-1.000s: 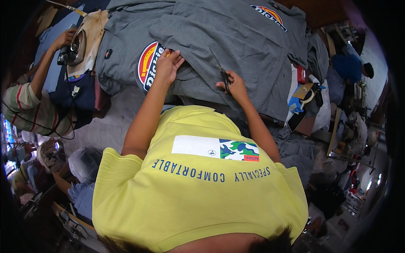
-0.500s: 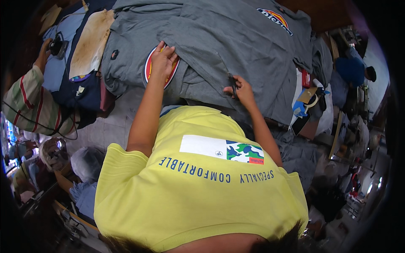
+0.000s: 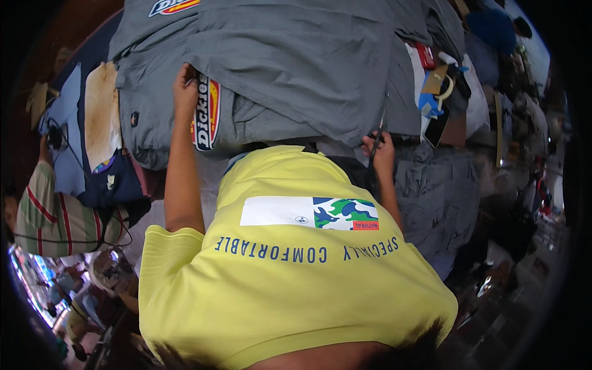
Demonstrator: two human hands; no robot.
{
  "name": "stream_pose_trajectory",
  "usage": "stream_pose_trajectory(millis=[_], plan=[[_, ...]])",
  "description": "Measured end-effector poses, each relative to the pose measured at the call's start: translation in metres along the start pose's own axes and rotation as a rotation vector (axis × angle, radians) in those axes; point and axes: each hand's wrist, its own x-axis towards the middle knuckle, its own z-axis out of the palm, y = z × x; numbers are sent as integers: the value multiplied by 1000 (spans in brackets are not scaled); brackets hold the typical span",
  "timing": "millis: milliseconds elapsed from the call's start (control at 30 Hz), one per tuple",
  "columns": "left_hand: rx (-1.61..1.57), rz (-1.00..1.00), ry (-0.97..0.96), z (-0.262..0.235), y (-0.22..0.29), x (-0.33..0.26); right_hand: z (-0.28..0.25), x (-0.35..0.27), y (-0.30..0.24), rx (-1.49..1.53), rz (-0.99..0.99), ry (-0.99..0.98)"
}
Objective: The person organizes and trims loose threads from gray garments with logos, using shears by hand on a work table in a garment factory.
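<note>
Grey garments (image 3: 290,80) lie spread and overlapping across the work surface in front of me. My left hand (image 3: 186,95) is closed with bent fingers on a fold of grey cloth at the left, beside an oval red, yellow and white logo (image 3: 208,114). The fingertips are partly hidden. My right hand (image 3: 383,153) grips black-handled scissors (image 3: 380,117) near the right front edge of the cloth. Their thin blades point away from me, over the fabric. Another logo (image 3: 174,6) shows on grey cloth at the far left.
At the left, another person in a striped sleeve (image 3: 40,203) has a hand by an iron (image 3: 57,134). A stained cloth (image 3: 102,114) lies between us. On the right are a tape roll (image 3: 445,89), a dark phone (image 3: 436,128) and a heap of grey cloth (image 3: 435,191).
My right hand has moved right and nearer to me with the scissors. My left hand has shifted left, its fingers now bent on the cloth. The view has turned somewhat.
</note>
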Motion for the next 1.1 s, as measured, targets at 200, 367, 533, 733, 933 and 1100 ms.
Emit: stream_pose_trajectory(millis=[200,367,533,733,933,1100], plan=[[1390,539,-178,-7,74,8,-21,-5,-15,105,39,20],[1179,612,-468,-28,116,4,-99,-20,-66,219,64,155],[719,82,-592,-21,123,-6,-117,6,-101,255,-120,141],[862,347,-362,1,86,-14,-71,63,-101,277,-214,236],[644,548,-183,85,104,-65,-26,81,-79,-187,-466,12],[952,607,-527,148,93,-117,-13,104,-56,-289,-512,-23]])
